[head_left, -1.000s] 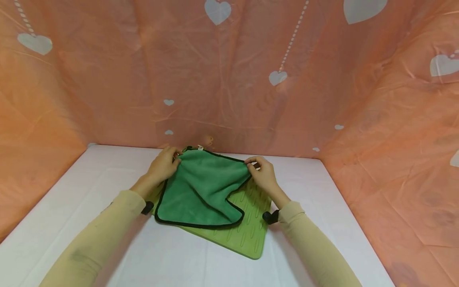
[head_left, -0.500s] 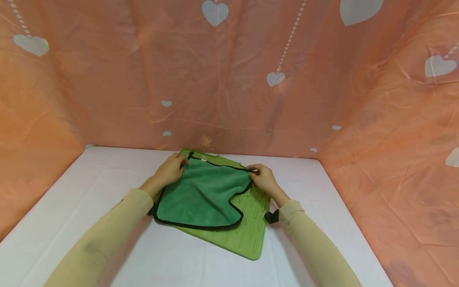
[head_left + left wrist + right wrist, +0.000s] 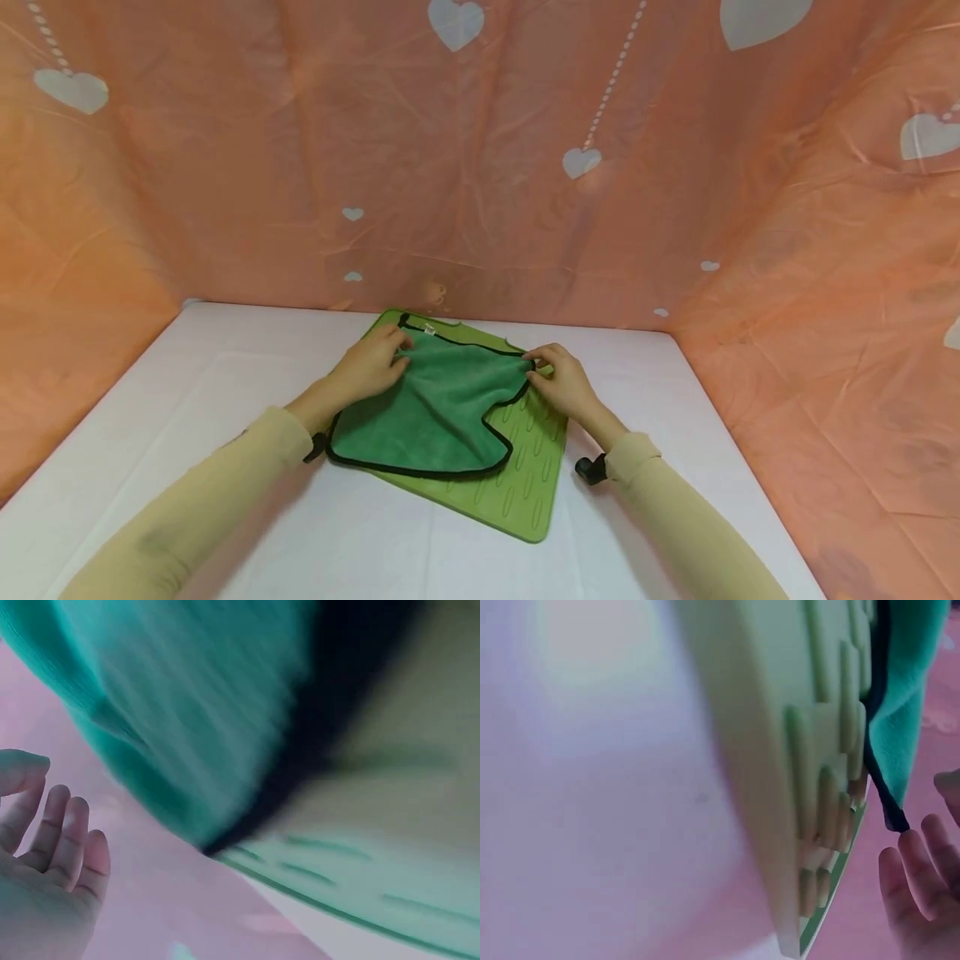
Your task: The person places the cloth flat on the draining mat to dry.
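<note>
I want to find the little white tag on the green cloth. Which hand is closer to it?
Left. The left hand rests on the green cloth just beside the white tag; the right hand is at the cloth's opposite corner.

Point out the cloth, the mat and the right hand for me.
cloth (image 3: 431, 404), head view, middle of the green pile.
mat (image 3: 528, 479), head view, bare ribbed part near its front corner.
right hand (image 3: 564, 385), head view, back of the hand.
</note>
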Available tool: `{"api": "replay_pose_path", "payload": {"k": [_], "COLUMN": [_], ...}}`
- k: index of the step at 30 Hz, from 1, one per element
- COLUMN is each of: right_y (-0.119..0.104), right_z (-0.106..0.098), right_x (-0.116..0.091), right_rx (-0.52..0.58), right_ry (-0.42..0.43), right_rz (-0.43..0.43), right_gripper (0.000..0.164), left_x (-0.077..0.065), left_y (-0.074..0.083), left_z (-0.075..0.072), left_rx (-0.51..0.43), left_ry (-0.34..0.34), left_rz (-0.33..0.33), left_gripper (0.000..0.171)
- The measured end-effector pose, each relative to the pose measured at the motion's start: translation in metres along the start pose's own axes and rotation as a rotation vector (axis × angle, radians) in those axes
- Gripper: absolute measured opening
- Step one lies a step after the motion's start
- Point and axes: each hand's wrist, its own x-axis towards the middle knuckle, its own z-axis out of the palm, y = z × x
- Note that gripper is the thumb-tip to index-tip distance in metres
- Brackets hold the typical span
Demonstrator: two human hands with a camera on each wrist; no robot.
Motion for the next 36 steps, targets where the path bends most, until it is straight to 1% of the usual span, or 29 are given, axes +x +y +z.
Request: {"api": "replay_pose_path", "payload": {"k": [3, 6, 8, 13, 15, 17, 19, 22, 26, 29, 32, 36], "right_y": [0.001, 0.001, 0.002, 0.002, 0.002, 0.001, 0.001, -0.001, -0.003, -0.003, -0.003, -0.003], "right_z": [0.000, 0.002, 0.004, 0.006, 0.007, 0.007, 0.008, 0.010, 0.011, 0.010, 0.009, 0.004], "right_x": [-0.008, -0.014, -0.017, -0.021, -0.021, -0.021, -0.020, -0.018, -0.016, -0.014, -0.013, -0.012], "right_rx": [-0.038, -0.073, -0.101, -0.161, -0.178, -0.189, -0.205, -0.220, -0.232, -0.229, -0.225, -0.212], "right_ry": [-0.057, -0.112, -0.141, -0.192, -0.205, -0.215, -0.222, -0.234, -0.245, -0.240, -0.239, -0.230], "right_rz": [-0.043, -0.081, -0.108, -0.144, -0.149, -0.155, -0.165, -0.174, -0.172, -0.175, -0.167, -0.127], "right_gripper": [0.024, 0.021, 0.020, 0.019, 0.019, 0.019, 0.019, 0.019, 0.017, 0.014, 0.013, 0.012], "left_x": [-0.004, -0.009, -0.012, -0.019, -0.022, -0.023, -0.024, -0.025, -0.025, -0.025, -0.024, -0.026], "left_y": [0.023, 0.046, 0.061, 0.091, 0.101, 0.108, 0.113, 0.118, 0.122, 0.122, 0.122, 0.121], "left_z": [0.003, 0.010, 0.015, 0.031, 0.036, 0.041, 0.045, 0.051, 0.055, 0.055, 0.054, 0.051], "left_rx": [0.018, 0.015, -0.006, -0.069, -0.077, -0.069, -0.048, -0.005, 0.054, 0.080, 0.072, 0.000], "left_ry": [-0.018, -0.055, -0.091, -0.218, -0.274, -0.325, -0.359, -0.382, -0.385, -0.370, -0.356, -0.355], "left_rz": [0.094, 0.167, 0.208, 0.293, 0.313, 0.318, 0.320, 0.313, 0.326, 0.353, 0.372, 0.377], "left_gripper": [0.018, 0.017, 0.015, 0.016, 0.019, 0.023, 0.024, 0.026, 0.024, 0.016, 0.012, 0.016]}}
